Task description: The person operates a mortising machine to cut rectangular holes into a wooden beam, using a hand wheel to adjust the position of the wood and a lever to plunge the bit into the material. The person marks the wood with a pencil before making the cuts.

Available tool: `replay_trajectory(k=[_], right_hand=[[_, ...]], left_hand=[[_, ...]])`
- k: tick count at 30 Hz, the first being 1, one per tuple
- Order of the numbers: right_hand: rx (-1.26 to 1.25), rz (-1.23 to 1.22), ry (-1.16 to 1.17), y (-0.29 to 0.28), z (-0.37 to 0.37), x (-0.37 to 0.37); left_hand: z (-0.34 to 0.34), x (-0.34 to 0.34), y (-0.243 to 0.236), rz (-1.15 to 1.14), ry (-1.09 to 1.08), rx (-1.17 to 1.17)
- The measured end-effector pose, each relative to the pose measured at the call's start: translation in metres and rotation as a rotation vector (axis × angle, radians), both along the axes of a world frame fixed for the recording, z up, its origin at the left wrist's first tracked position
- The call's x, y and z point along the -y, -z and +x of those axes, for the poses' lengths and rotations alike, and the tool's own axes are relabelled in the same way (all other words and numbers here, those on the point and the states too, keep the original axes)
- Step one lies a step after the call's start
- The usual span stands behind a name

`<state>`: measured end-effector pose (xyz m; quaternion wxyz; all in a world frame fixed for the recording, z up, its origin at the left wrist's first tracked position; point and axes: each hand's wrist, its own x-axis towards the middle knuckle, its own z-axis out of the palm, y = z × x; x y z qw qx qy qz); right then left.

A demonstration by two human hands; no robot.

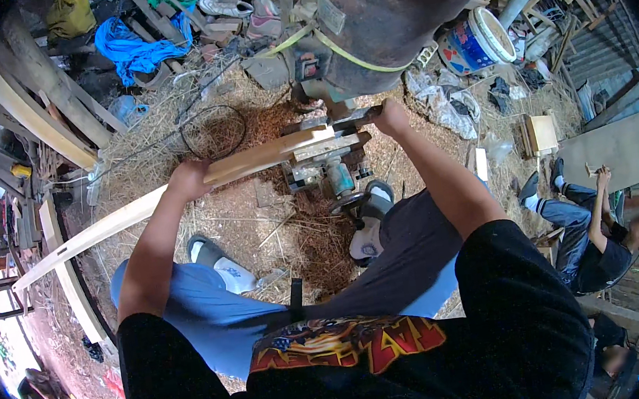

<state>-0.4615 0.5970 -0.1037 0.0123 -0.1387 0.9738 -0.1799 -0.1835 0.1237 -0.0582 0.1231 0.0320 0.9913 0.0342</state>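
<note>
My left hand (190,180) is closed around a long pale wooden plank (127,222) that stretches from the lower left toward a machine at the centre. The plank's right end rests over a block (318,150) on the machine, which has a teal cylinder (340,175) and a dark handwheel (350,210) below. My right hand (391,120) grips a dark metal bar (361,115) just right of the plank's end. Above the machine stands a large dark metal body (385,6) with a yellow strap; what the bar joins is hard to make out.
More boards (71,280) and timber (42,112) lie left. A blue tarp (132,48), coiled cable (211,133), white bucket (474,41) and wooden box (542,133) surround the straw-strewn floor (276,235). A seated person (602,255) is at right, another person (615,347) below them.
</note>
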Motion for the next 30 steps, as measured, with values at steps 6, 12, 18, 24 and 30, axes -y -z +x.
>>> replay_trajectory(k=[6,12,18,24,30], right_hand=[[0.075,-0.057,-0.066,-0.003,-0.006,0.009],[0.073,-0.024,-0.04,-0.015,0.008,0.016],[0.004,0.137,0.049,-0.038,0.042,0.027],[0.29,0.146,-0.238,-0.02,0.047,-0.008],[0.288,0.164,-0.406,-0.038,0.056,-0.004]], left_hand=[[-0.006,-0.002,0.01,-0.008,0.012,-0.038],[-0.014,0.0,0.002,-0.06,0.032,0.146],[0.002,0.003,0.008,0.019,-0.016,-0.046],[-0.012,-0.011,0.002,0.043,-0.044,0.016],[-0.007,-0.022,-0.011,-0.039,-0.138,0.123]])
